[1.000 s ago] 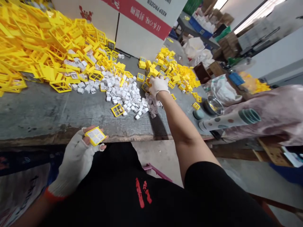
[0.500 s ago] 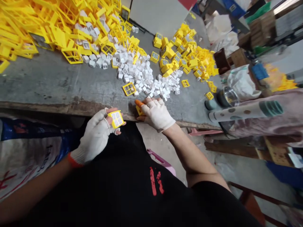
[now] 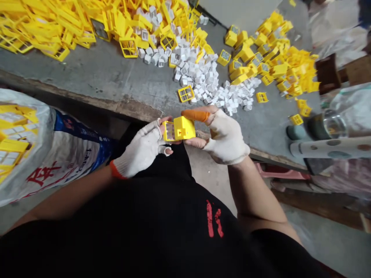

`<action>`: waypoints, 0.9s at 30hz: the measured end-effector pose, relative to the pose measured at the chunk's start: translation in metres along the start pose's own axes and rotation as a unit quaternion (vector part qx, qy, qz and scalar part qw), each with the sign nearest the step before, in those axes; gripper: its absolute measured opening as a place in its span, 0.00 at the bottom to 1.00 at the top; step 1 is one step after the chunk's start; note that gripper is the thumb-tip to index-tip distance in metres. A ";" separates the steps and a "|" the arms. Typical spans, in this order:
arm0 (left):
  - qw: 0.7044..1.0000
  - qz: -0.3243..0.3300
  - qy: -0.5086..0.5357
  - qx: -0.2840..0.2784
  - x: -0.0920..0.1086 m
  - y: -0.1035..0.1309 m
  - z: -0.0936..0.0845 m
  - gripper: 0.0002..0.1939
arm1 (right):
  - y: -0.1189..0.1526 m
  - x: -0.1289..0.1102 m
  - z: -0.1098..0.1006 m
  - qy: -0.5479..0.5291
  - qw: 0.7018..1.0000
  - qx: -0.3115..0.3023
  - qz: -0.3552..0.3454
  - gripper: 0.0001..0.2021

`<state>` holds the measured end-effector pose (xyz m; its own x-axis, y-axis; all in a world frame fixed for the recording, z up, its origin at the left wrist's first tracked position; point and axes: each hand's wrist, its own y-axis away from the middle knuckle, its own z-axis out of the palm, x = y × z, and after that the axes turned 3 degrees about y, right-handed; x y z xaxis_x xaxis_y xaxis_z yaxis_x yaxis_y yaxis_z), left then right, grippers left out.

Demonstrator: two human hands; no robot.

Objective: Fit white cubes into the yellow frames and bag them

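My left hand (image 3: 140, 148), in a white fingerless glove, grips a small yellow plastic frame (image 3: 169, 131) with crossbars and pale cells inside. My right hand (image 3: 227, 137), gloved too and with an orange cover on one finger, pinches a yellow plastic box-shaped piece (image 3: 185, 128) between thumb and forefinger. The box meets the frame's right side in front of my body; whether the two are joined I cannot tell. Just beyond my hands, small white plastic cubes (image 3: 203, 73) lie heaped on the grey table (image 3: 95, 75), with a loose yellow frame (image 3: 186, 93) beside them.
Yellow plastic parts (image 3: 58, 23) are piled at the table's back left. More yellow box pieces (image 3: 278, 58) lie to the right. A sack (image 3: 69, 162) with gridded yellow pieces stands at left below the worn table edge. Toward the right are a glass jar (image 3: 333, 123) and a spotted roll (image 3: 327, 148).
My right hand has lifted the yellow box from the table edge and brought it against the frame in my left hand. The view has shifted left, showing more of the sack.
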<state>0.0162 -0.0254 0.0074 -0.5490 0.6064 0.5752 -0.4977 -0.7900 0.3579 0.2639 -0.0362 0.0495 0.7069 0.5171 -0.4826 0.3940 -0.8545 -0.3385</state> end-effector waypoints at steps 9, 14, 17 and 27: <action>1.000 0.006 -0.025 0.011 -0.002 0.005 0.004 0.15 | 0.000 -0.008 0.009 0.000 0.999 -0.035 0.017 0.26; 0.990 0.057 -0.131 0.015 0.002 0.008 0.002 0.23 | 0.007 -0.022 0.021 0.110 0.993 -0.017 -0.030 0.26; 0.950 0.140 -0.274 0.040 0.010 0.010 0.004 0.22 | 0.008 -0.028 0.036 0.104 0.994 0.013 0.009 0.24; 0.897 0.249 -0.358 0.079 0.023 0.023 0.014 0.20 | -0.006 -0.025 0.055 -0.391 0.896 0.100 0.185 0.30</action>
<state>0.0016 -0.0315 0.0390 -0.0771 0.0074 0.9970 -0.1779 -0.9840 -0.0065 0.2117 -0.0409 0.0194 0.1087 0.1436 -0.9836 0.0490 -0.9891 -0.1390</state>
